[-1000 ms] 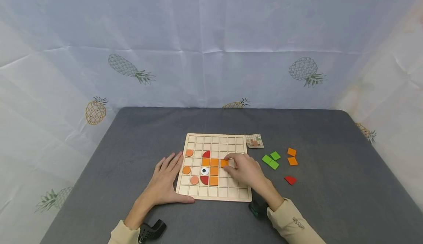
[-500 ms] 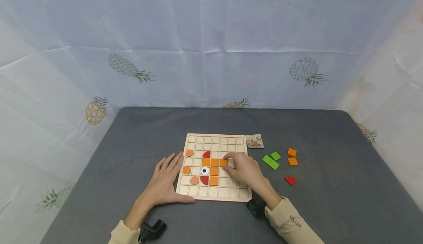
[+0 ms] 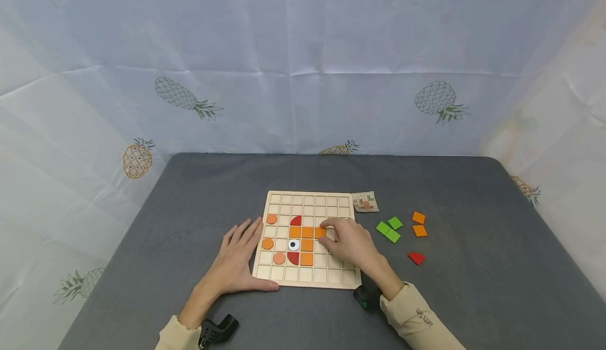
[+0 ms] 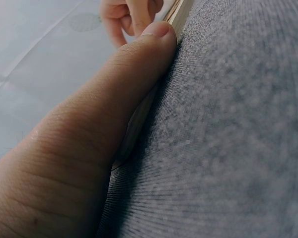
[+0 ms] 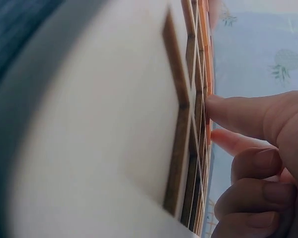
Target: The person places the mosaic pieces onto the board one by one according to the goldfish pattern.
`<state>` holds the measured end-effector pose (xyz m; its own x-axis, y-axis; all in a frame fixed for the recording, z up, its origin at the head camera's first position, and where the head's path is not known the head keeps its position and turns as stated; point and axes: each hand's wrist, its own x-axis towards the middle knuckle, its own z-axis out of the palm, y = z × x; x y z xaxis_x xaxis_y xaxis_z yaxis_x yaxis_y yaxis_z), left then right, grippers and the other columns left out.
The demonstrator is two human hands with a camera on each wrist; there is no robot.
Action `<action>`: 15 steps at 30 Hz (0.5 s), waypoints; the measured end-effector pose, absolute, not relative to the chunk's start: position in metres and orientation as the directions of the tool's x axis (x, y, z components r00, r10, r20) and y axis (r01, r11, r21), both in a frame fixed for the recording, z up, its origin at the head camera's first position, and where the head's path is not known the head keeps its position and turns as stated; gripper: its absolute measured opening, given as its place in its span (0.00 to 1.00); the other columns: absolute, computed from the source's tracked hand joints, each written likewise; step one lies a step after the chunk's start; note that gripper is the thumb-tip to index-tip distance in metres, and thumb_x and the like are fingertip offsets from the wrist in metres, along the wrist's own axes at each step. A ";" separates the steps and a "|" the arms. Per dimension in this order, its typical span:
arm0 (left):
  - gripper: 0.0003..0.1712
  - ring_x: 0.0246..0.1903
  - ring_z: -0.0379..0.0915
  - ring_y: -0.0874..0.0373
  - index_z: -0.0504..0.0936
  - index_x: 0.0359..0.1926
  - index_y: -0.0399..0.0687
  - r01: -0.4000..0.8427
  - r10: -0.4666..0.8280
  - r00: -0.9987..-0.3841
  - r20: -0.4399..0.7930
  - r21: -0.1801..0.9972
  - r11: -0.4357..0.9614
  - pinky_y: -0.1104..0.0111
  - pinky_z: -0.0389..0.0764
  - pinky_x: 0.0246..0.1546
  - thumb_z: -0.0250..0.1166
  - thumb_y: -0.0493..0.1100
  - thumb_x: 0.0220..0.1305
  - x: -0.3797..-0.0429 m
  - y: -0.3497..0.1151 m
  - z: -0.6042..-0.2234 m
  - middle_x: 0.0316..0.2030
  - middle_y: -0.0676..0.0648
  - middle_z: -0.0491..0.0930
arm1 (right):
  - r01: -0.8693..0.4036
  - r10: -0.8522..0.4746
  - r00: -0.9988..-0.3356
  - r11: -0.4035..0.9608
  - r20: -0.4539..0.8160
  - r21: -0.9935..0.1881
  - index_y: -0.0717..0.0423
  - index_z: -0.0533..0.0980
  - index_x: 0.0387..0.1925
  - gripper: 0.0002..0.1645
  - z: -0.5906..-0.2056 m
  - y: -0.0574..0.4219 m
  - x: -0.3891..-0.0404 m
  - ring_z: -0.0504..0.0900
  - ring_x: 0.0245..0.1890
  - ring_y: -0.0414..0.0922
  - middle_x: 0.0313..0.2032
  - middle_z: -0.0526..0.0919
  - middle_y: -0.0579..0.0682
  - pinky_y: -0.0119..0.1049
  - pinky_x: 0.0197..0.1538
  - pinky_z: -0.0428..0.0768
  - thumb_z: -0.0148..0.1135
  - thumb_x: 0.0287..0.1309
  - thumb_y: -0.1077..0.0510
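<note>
A wooden grid board [image 3: 326, 276] lies on the dark grey table, with orange square tiles [image 3: 306, 245], red quarter-circle tiles [image 3: 293, 258], a white eye tile [image 3: 293, 245] and several orange discs [image 3: 268, 243] on it. My left hand [image 3: 239, 263] spreads along the board's left edge, its thumb [image 4: 139, 59] lying against the near edge. With thumb and forefinger, my right hand [image 3: 350, 242] pinches an orange square tile [image 3: 320, 232] at the right end of the orange row. In the right wrist view those fingertips are right at the board's surface; the other fingers [image 5: 251, 193] are curled.
To the right of the board lie green square tiles [image 3: 389, 230], two orange squares [image 3: 419, 230] and a red tile [image 3: 416, 258]. A small printed pattern card [image 3: 365, 202] sits by the far right corner. A pineapple-print curtain [image 3: 293, 113] hangs behind the table.
The pinched orange tile and my right hand shifted slightly left, bringing the tile up against the orange row, then stayed there. My left hand has not moved.
</note>
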<state>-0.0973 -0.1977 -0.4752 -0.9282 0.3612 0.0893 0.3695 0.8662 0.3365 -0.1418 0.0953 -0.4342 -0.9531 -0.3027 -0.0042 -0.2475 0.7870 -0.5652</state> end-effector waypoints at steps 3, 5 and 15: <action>0.83 0.80 0.46 0.41 0.51 0.81 0.43 0.371 0.362 -0.928 0.089 0.330 0.868 0.41 0.48 0.76 0.71 0.85 0.33 -0.097 -0.197 -0.475 0.81 0.43 0.52 | -0.258 -0.309 -0.951 0.782 0.006 -0.567 0.50 0.86 0.51 0.18 -0.433 0.098 -0.142 0.59 0.11 0.38 0.12 0.66 0.42 0.30 0.16 0.52 0.74 0.59 0.52; 0.83 0.80 0.46 0.41 0.51 0.81 0.43 0.369 0.361 -0.928 0.087 0.327 0.870 0.41 0.48 0.76 0.71 0.85 0.33 -0.097 -0.197 -0.475 0.81 0.43 0.52 | -0.258 -0.313 -0.950 0.774 0.005 -0.579 0.50 0.86 0.52 0.19 -0.431 0.101 -0.142 0.59 0.11 0.38 0.12 0.65 0.41 0.29 0.16 0.52 0.73 0.60 0.52; 0.83 0.80 0.46 0.41 0.51 0.81 0.43 0.367 0.360 -0.929 0.084 0.332 0.869 0.40 0.49 0.75 0.71 0.85 0.33 -0.098 -0.197 -0.475 0.81 0.43 0.52 | -0.283 -0.348 -0.937 0.718 0.025 -0.636 0.57 0.84 0.55 0.20 -0.421 0.137 -0.144 0.57 0.10 0.36 0.10 0.59 0.39 0.27 0.16 0.54 0.70 0.63 0.55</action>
<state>-0.0984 -0.1968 -0.4749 -0.9292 0.3599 0.0838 0.3666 0.8690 0.3324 -0.1444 0.1372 -0.4207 -0.9372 -0.3479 0.0250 -0.2834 0.7179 -0.6358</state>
